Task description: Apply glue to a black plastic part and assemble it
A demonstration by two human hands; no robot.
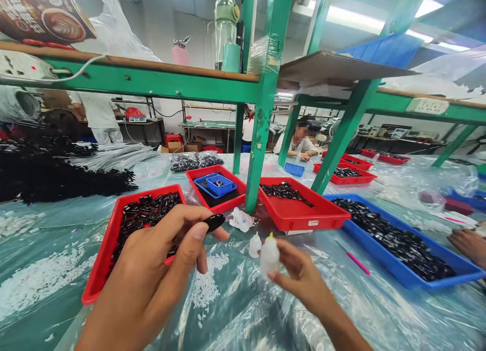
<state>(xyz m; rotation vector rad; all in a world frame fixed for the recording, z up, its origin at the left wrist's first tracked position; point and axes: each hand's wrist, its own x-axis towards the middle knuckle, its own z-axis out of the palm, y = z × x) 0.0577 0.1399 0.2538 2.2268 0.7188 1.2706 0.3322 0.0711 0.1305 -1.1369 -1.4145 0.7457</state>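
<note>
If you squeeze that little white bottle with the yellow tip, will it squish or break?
The little white bottle looks like soft, cloudy plastic, so it would probably squish rather than break. It seems light, since the right hand holds it with just its fingertips. Being narrow and upright, it might tip easily on the crinkly plastic sheet.

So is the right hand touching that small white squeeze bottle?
Touching. The head view shows the right hand gripping the small white bottle, its fingertips pressed against the bottle's side.
</note>
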